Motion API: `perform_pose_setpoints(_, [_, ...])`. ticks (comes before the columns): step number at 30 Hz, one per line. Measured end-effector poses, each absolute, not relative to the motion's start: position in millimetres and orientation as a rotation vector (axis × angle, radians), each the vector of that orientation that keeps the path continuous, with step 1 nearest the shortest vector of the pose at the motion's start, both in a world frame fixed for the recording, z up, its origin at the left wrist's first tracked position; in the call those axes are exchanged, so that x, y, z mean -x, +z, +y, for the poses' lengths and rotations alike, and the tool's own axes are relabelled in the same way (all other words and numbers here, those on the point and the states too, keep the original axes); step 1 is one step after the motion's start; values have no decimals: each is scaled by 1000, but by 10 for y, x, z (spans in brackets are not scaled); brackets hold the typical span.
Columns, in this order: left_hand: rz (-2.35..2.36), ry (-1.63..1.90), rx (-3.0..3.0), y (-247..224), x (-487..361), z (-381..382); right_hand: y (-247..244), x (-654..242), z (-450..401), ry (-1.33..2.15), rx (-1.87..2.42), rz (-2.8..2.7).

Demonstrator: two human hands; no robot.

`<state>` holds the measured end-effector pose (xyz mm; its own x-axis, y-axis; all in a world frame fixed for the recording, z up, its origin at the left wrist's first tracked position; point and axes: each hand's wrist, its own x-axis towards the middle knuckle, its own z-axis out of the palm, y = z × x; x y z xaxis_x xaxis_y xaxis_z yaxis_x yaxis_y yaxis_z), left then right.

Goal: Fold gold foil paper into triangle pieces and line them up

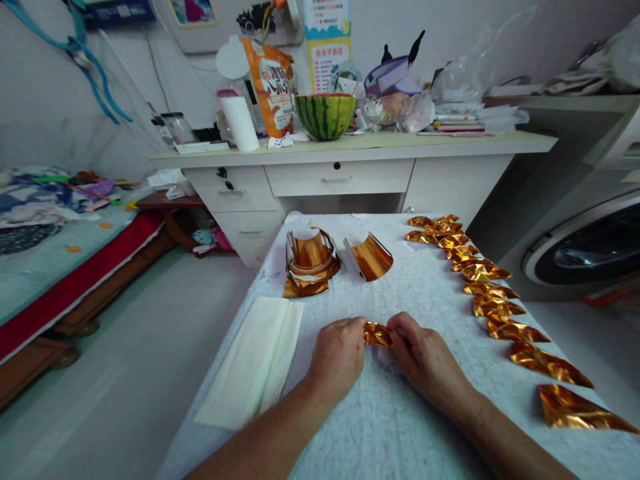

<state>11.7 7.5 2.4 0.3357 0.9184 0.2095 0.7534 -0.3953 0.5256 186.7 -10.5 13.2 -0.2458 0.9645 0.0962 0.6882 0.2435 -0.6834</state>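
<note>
Between my two hands is a small crumpled piece of gold foil paper (pixel 377 335), just above the cloth-covered table (pixel 400 427). My left hand (pixel 340 353) is closed on its left end, and my right hand (pixel 420 350) pinches the right end. Farther back lie a stack of curled gold foil sheets (pixel 310 257) and a single curled gold foil sheet (pixel 371 257). Left of my hands lies a folded pale paper stack (pixel 245 360). Several folded gold foil pieces (pixel 495 307) form a row down the table's right side.
Behind the table stands a white desk (pixel 345 173) bearing a cut watermelon (pixel 326 117), an orange snack bag (pixel 273 90) and a white paper roll (pixel 239 121). A washing machine (pixel 565 167) is at the right. A bed (pixel 65 273) is at the left.
</note>
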Motion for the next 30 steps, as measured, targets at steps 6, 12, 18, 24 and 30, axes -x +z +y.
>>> perform_pose_setpoints(6, [1470,683,-2281,38,-115,64,119,-1880,-114,683,1464,-2023])
perform_pose_setpoints(12, [1477,642,-2276,53,-106,69,130,-1879,-119,740,1422,-1992])
perform_pose_setpoints(18, [1479,651,-2279,46,-113,68,147,-1851,-121,718,1421,-2036])
perform_pose_setpoints(24, [1470,685,-2248,41,-109,50,119,-1888,-111,620,1525,-2038])
perform_pose_setpoints(30, [1485,643,-2271,49,-129,52,98,-1869,-89,638,1521,-2052])
